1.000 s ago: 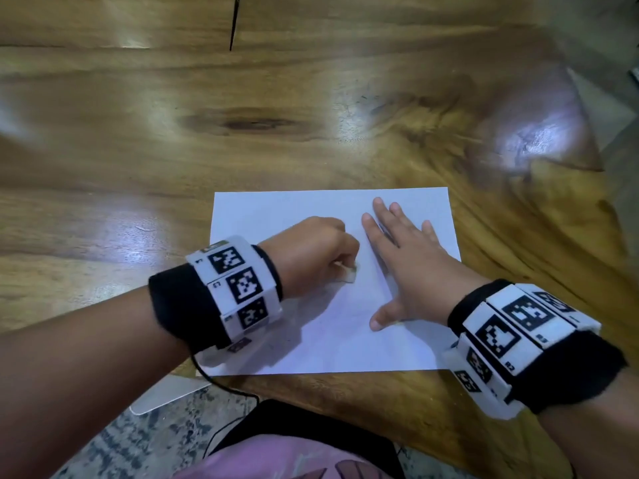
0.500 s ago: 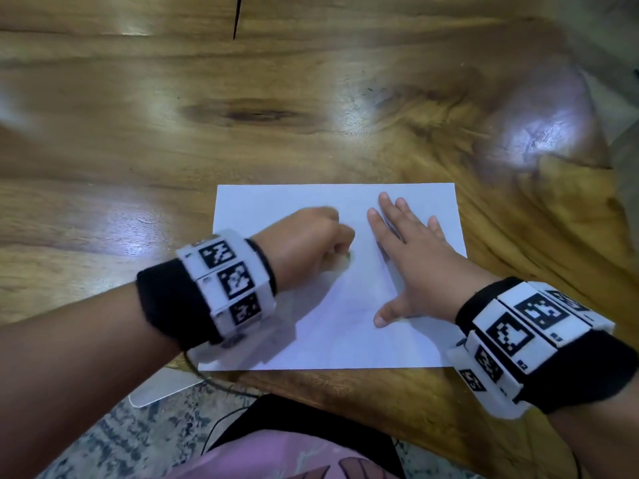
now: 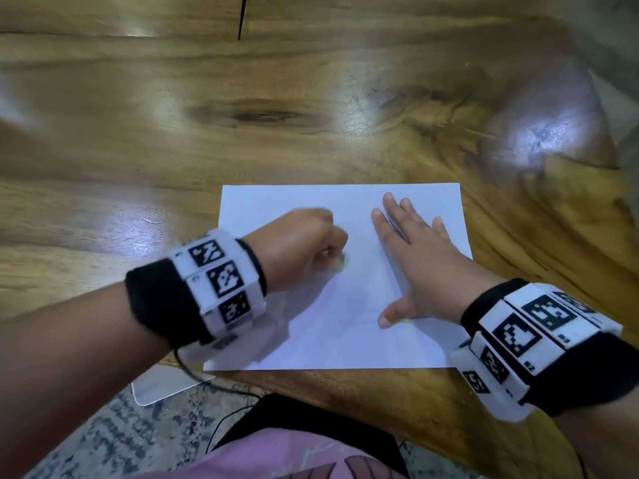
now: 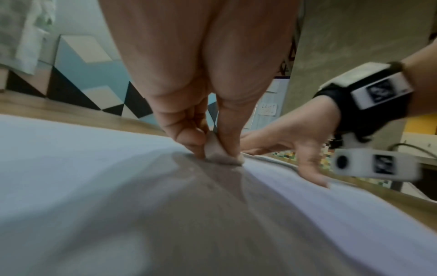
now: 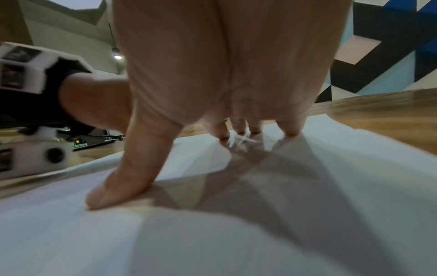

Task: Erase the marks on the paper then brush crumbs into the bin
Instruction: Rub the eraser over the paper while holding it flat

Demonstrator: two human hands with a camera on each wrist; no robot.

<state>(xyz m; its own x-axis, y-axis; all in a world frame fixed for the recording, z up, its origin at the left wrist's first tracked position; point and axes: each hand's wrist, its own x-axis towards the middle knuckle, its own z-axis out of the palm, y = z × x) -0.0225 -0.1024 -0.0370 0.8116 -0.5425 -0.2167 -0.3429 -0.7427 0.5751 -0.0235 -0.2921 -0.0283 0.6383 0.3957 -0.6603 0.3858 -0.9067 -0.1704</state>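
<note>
Paper (image 3: 345, 333) on wooden table (image 3: 311, 98) | left hand (image 3: 301, 247) pinches eraser (image 4: 216, 151) | right hand (image 3: 418, 264) flat, pressing

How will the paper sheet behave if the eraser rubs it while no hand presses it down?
The paper looks thin, so it would probably slide or wrinkle. The right hand lies flat on it, likely for this reason.

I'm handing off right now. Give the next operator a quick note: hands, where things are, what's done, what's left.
Left hand: pinching the eraser, its end down on the paper.
Right hand: flat, fingers spread, pressing the paper on the wooden table.
Done: cannot tell how much is erased; the head view is blurred, and a dark mark shows by the right fingertips.
Left: finish erasing, then brush crumbs into the bin, which is not in view.
</note>
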